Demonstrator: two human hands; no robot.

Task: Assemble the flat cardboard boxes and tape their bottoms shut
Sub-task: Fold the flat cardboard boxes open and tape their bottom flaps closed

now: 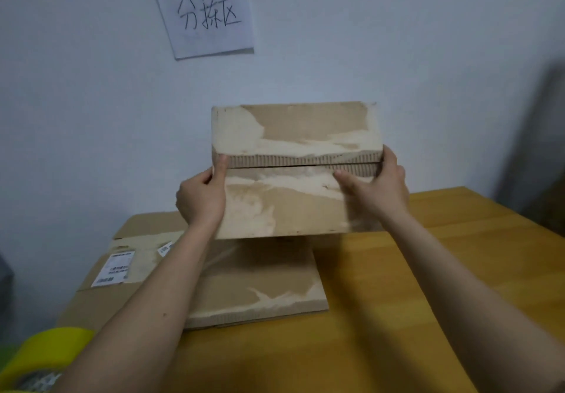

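Fingers (220,166) of both hands clasp the worn brown cardboard box (293,172), raised above the yellow wooden worktop (428,270) (flaps meeting at a seam), so I'd press both flaps flush before reaching for tape.

Held box (293,178): tan cardboard – pale torn patches, ribbed corrugation along the flap seam.
Flat cardboard (260,285): brown, whitish streaks.
Large box (101,301): brown – white printed label.
Table (428,270): honey-yellow wood.
Tape roll (42,353): yellow.
Wall sign (211,19): white, black handwriting.
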